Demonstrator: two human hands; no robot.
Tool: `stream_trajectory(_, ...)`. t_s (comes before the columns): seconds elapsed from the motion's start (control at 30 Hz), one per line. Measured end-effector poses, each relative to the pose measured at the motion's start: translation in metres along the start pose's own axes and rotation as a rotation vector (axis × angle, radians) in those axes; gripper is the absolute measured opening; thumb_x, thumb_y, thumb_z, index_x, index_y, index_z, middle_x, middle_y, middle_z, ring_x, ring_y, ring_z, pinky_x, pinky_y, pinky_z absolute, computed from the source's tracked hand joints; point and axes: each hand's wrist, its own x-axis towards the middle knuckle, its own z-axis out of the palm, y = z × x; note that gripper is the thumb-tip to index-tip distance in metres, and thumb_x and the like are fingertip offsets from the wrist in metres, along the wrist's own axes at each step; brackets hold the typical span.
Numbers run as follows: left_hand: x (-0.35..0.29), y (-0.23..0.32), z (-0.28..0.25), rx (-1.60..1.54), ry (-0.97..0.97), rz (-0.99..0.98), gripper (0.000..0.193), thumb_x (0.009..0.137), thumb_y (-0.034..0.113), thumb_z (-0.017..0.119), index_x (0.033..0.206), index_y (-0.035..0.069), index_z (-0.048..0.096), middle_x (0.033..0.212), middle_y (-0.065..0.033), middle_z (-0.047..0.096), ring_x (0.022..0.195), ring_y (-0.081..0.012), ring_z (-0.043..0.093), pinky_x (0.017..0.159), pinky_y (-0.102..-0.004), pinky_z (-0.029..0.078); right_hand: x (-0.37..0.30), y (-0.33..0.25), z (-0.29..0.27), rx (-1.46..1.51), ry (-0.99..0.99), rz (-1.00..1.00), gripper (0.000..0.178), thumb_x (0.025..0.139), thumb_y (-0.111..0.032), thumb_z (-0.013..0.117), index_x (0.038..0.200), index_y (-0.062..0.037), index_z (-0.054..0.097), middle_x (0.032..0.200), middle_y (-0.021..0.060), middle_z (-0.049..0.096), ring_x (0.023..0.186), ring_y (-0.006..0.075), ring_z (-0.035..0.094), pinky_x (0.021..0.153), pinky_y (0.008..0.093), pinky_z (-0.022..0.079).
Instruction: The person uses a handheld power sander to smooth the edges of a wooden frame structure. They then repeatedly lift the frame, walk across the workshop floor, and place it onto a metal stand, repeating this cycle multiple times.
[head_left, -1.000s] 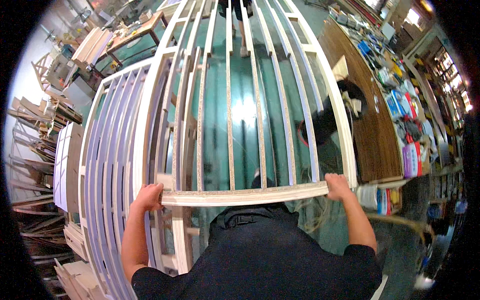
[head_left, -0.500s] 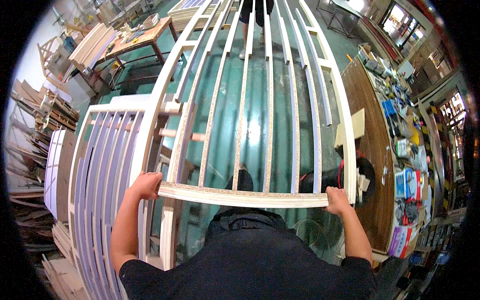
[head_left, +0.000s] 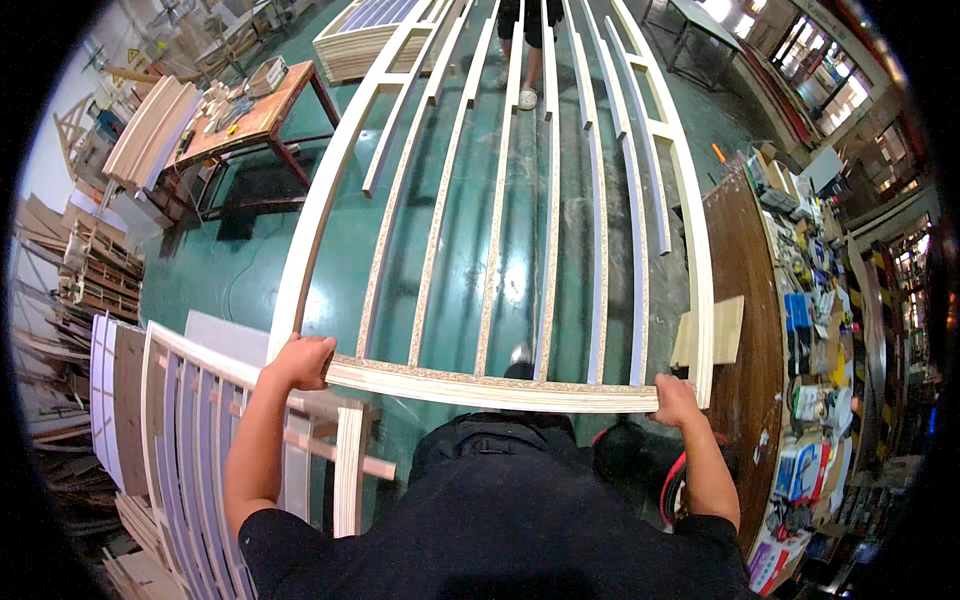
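Note:
A long wooden frame (head_left: pixel 490 392) stretches away from my body, with several parallel slats running lengthwise inside it. My left hand (head_left: pixel 303 362) is closed around its near left corner. Near the right corner, my right hand (head_left: pixel 677 398) grips the same end rail, fingers wrapped over it. The frame is held off the green floor at about waist height. At its far end stands another person (head_left: pixel 530 65), whose legs and light shoe show between the slats; that person's hands are out of view.
Low on the left is another slatted frame (head_left: pixel 165 345) beside a wooden post (head_left: pixel 348 465). A wooden table (head_left: pixel 285 105) with loose pieces stands at far left, near stacked frames (head_left: pixel 350 65). Along the right run a brown board (head_left: pixel 745 300) and boxes and tools (head_left: pixel 805 340).
I have moved forward with the frame: the table, the left slatted frame and the right-hand clutter have slid toward me. Both hands keep their hold on the end rail.

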Motion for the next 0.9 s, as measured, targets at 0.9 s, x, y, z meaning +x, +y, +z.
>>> stream_trajectory(0.9, 0.689, -0.237, -0.312, -0.014, 0.112, -0.019, 0.041, 0.069, 0.020, 0.085, 0.099, 0.010, 0.058, 0.100, -0.0121, 0.070, 0.103, -0.0358, 0.067, 0.092, -0.0513, 0.049, 0.726, 0.114, -0.304, -0.124, 0.019, 0.019, 0.058, 0.063, -0.027, 0.094, 0.101, -0.0056, 0.055, 0.099, 0.0204, 0.070, 0.099, 0.0445, 0.066, 0.085, 0.0550, 0.051)
